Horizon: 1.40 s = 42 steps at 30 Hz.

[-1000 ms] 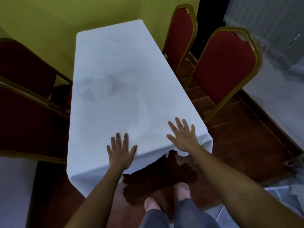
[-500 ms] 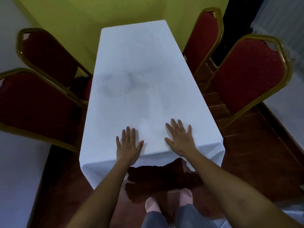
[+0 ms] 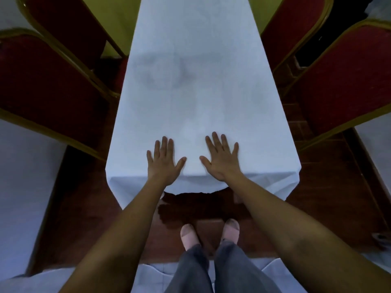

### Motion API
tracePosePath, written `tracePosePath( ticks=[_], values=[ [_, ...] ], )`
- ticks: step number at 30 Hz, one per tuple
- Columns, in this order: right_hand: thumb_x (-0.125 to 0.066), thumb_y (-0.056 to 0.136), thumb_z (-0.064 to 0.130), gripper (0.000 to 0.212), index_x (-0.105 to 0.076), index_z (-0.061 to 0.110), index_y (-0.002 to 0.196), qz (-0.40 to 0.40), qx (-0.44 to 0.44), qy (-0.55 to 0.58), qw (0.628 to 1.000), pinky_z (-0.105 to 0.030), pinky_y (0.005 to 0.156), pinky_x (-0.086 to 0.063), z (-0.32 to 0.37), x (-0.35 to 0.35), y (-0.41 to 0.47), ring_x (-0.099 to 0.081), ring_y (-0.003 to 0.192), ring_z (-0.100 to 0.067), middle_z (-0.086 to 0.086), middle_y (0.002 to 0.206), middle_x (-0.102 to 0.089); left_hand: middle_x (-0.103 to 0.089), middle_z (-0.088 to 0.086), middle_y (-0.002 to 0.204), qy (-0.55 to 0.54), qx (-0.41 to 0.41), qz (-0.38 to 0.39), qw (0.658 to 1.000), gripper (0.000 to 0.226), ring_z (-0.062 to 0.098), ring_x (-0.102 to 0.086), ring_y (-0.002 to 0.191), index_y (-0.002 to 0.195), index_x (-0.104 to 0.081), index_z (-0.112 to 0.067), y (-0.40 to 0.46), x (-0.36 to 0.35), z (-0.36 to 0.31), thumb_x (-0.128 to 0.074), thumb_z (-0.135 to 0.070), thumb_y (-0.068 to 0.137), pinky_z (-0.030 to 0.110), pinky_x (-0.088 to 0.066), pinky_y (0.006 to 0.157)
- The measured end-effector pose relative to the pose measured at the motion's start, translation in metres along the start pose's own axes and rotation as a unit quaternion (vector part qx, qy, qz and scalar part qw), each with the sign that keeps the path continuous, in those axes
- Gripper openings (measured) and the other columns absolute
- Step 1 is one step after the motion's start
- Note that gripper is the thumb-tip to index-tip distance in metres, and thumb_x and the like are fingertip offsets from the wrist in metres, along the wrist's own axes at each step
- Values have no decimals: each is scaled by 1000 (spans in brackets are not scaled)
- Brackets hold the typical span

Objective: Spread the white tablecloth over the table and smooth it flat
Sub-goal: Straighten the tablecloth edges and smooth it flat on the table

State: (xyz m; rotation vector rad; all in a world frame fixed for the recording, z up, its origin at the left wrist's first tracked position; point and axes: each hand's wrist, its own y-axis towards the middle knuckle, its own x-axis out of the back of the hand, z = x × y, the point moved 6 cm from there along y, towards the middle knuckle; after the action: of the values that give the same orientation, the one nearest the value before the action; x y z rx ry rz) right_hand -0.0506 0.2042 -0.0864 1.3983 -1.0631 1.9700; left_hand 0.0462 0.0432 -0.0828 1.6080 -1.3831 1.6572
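The spreading looks done and the smoothing step is in hand: the plain white fabric tablecloth (image 3: 196,98) already covers the long narrow tabletop from the near end to the far one, its near hem hanging over the edge in soft creases. Both hands lie flat on it near that edge — the left hand (image 3: 164,163) and the right hand (image 3: 222,160), fingers straight and spread, gripping nothing, a short gap between them. The next move probably calls for sliding the palms outward toward the corners (the wrinkles gather at the near overhang) while keeping the cloth from dragging. Counted: one tablecloth, two hands, and four red padded chairs with gold frames (image 3: 53,89) — two per side.
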Motion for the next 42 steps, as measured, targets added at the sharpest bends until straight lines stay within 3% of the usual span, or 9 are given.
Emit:
tracePosePath(
  ticks=[9, 18, 22, 25, 28, 31, 36, 42],
  values=[
    [-18, 96, 58, 71, 11, 27, 153, 6, -3, -2, 1000, -59, 115, 7, 4, -2, -16, 18, 148, -23, 3, 161, 21, 23, 1, 160, 1, 1, -16, 1000, 78, 23, 20, 148, 152, 16, -19, -14, -8, 2, -16, -62, 95, 50, 7, 120],
    [-17, 96, 60, 73, 14, 26, 152, 46, 5, -18, 999, -59, 116, 7, 7, -6, -37, 21, 148, -23, 3, 159, 25, 26, 2, 159, 5, 4, 15, 1000, 78, 24, 21, 148, 151, 17, -18, -32, -13, 2, -16, -62, 96, 50, 7, 119],
    [-25, 97, 57, 72, -4, 19, 155, 34, 58, -62, 996, -53, 118, 6, 6, 19, -35, 7, 151, -21, -3, 163, 6, 24, 8, 159, 12, -1, 19, 1000, 80, 26, 19, 148, 151, 17, -12, -30, -6, -1, -14, -61, 96, 48, 9, 120],
    [-28, 99, 50, 64, -20, 15, 152, 18, 88, -90, 992, -50, 119, -1, 0, 43, -24, -5, 150, -18, -3, 163, -9, 20, 8, 160, 42, -19, 23, 999, 81, 24, 16, 149, 151, 14, -10, -24, 1, -5, -2, -63, 92, 46, 8, 121],
    [-27, 100, 51, 68, -7, 16, 155, 77, 44, -103, 991, -53, 119, -6, -14, 45, -18, 0, 151, -20, -1, 163, 5, 16, 5, 161, 41, -45, 18, 998, 75, 22, 14, 150, 153, 10, -11, -16, 16, -16, -9, -57, 97, 45, 7, 121],
    [-31, 97, 55, 76, 4, 18, 154, 135, 1, -82, 987, -56, 118, -13, -20, 35, -19, 2, 151, -23, 1, 163, 12, 15, 6, 162, 38, -63, 71, 995, 74, 24, 12, 150, 153, 8, -9, -11, 17, -25, -17, -54, 99, 48, 1, 121],
    [-37, 93, 61, 82, -3, 19, 154, 159, -16, -74, 984, -52, 113, -28, -14, 47, -11, -14, 149, -25, 3, 163, 4, 16, 7, 161, 43, -69, 131, 988, 82, 26, 9, 150, 152, 9, -8, -6, 16, -25, -24, -58, 97, 53, -9, 119],
    [-44, 90, 61, 89, 2, 19, 154, 174, -38, -70, 982, -49, 115, -28, -13, 39, -11, -8, 150, -25, 3, 163, 9, 17, 7, 161, 37, -73, 146, 986, 84, 25, 9, 150, 153, 9, -8, -5, 17, -24, -26, -60, 96, 53, -12, 119]
  ],
)
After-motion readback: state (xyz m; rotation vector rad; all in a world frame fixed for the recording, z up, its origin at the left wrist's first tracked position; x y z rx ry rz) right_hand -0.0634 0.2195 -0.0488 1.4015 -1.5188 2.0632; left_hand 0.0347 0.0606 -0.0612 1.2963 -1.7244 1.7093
